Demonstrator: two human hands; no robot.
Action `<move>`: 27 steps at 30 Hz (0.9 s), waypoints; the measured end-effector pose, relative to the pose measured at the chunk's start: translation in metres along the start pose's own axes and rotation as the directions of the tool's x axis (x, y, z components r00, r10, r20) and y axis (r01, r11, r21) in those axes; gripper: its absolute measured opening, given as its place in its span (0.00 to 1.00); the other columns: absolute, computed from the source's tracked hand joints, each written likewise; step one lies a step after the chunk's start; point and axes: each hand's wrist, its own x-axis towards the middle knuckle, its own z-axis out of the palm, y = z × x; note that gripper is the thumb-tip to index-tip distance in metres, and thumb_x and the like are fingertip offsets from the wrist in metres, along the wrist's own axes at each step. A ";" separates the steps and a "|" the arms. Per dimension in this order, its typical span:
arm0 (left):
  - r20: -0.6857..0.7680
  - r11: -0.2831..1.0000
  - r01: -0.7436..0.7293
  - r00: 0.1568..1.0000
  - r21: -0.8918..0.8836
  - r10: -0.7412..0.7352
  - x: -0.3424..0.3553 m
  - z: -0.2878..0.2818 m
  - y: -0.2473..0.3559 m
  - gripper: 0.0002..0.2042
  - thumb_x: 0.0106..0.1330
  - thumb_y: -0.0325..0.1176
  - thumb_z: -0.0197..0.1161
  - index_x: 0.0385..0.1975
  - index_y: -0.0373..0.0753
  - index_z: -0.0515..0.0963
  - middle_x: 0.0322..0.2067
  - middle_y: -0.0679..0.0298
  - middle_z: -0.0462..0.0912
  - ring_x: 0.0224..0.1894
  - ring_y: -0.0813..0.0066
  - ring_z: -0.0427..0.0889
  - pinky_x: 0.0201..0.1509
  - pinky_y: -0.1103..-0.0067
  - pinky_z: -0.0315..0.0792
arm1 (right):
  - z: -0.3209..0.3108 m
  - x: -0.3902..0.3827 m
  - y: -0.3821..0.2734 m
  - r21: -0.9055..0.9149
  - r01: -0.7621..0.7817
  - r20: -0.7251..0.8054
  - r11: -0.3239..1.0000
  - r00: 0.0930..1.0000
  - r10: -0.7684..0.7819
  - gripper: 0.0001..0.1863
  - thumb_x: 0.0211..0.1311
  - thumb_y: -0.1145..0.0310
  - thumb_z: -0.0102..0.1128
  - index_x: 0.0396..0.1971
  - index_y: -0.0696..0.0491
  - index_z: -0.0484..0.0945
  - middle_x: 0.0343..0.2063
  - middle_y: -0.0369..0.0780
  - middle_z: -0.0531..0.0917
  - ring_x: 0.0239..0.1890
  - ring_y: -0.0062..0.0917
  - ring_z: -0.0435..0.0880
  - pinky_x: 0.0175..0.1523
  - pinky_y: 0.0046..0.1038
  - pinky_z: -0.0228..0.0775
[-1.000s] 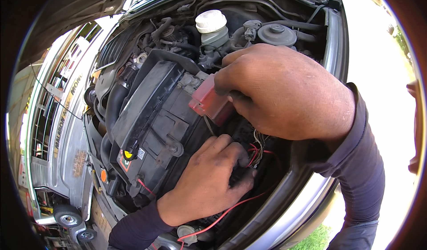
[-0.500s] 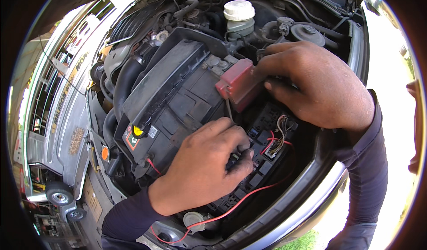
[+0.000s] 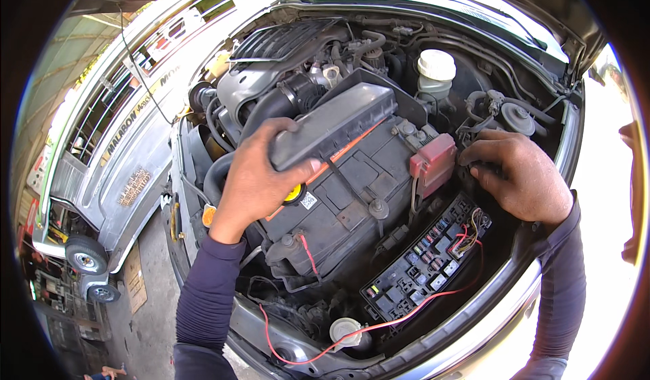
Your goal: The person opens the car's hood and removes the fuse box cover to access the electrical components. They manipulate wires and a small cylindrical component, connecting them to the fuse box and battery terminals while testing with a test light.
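Observation:
My left hand (image 3: 254,177) grips the near end of a long black fuse box cover (image 3: 345,119), its thumb on one side and its fingers on the other. The cover sits on the far left side of a dark car battery (image 3: 352,184). At the right, my right hand (image 3: 521,173) is curled with fingertips together beside a red terminal cover (image 3: 435,160); what they pinch, if anything, is hidden. Below that hand lies the uncovered fuse box (image 3: 423,255), with rows of small coloured fuses and a bundle of thin wires at its far end.
A loose red wire (image 3: 399,316) runs from the fuse box past a pale round cap (image 3: 345,331) near the front. A fluid reservoir with a white cap (image 3: 437,65) stands at the back. The fender edge (image 3: 569,157) borders the right; a silver vehicle (image 3: 128,157) is parked left.
My left hand has left the fuse box and taken hold of the black cover, which has shifted on the battery. The view has swung left; my right hand stays by the red terminal cover.

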 end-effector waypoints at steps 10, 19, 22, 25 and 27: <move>0.224 -0.002 0.238 0.911 -0.971 -0.346 -0.040 -0.031 -0.026 0.24 0.76 0.48 0.51 0.59 0.34 0.75 0.51 0.51 0.85 0.46 0.54 0.89 0.41 0.55 0.87 | -0.003 0.002 -0.009 0.006 -0.061 0.010 0.998 0.998 0.060 0.13 0.54 0.80 0.63 0.40 0.60 0.85 0.36 0.48 0.83 0.42 0.46 0.84 0.49 0.41 0.75; 0.318 -0.112 0.297 0.879 -0.948 -0.355 -0.059 -0.022 -0.028 0.13 0.72 0.39 0.60 0.45 0.36 0.81 0.38 0.56 0.88 0.35 0.67 0.90 0.39 0.72 0.87 | 0.002 0.003 -0.007 0.033 -0.044 -0.033 0.998 0.998 0.045 0.12 0.53 0.81 0.62 0.40 0.61 0.84 0.35 0.48 0.82 0.41 0.46 0.83 0.48 0.41 0.74; 0.294 -0.165 0.248 0.878 -0.954 -0.377 -0.059 -0.020 -0.026 0.12 0.72 0.39 0.60 0.44 0.35 0.81 0.37 0.59 0.87 0.33 0.69 0.89 0.39 0.75 0.85 | 0.004 0.004 -0.008 0.044 -0.053 -0.052 0.998 0.997 0.055 0.12 0.54 0.81 0.62 0.40 0.61 0.84 0.35 0.47 0.82 0.41 0.43 0.84 0.49 0.38 0.73; 0.290 -0.167 0.246 0.898 -0.955 -0.332 -0.060 -0.019 -0.028 0.13 0.71 0.39 0.61 0.44 0.35 0.81 0.37 0.60 0.87 0.34 0.71 0.88 0.40 0.76 0.84 | 0.003 0.005 -0.009 0.034 -0.072 -0.044 0.997 0.996 0.073 0.12 0.54 0.81 0.61 0.39 0.63 0.83 0.36 0.47 0.83 0.42 0.43 0.84 0.50 0.37 0.73; 0.291 -0.143 0.256 0.892 -0.956 -0.347 -0.062 -0.019 -0.030 0.12 0.71 0.38 0.62 0.45 0.36 0.81 0.38 0.61 0.86 0.36 0.71 0.88 0.42 0.75 0.84 | 0.003 0.005 -0.010 0.022 -0.051 -0.041 0.998 0.998 0.052 0.12 0.54 0.81 0.61 0.39 0.63 0.83 0.36 0.47 0.83 0.42 0.43 0.84 0.50 0.37 0.73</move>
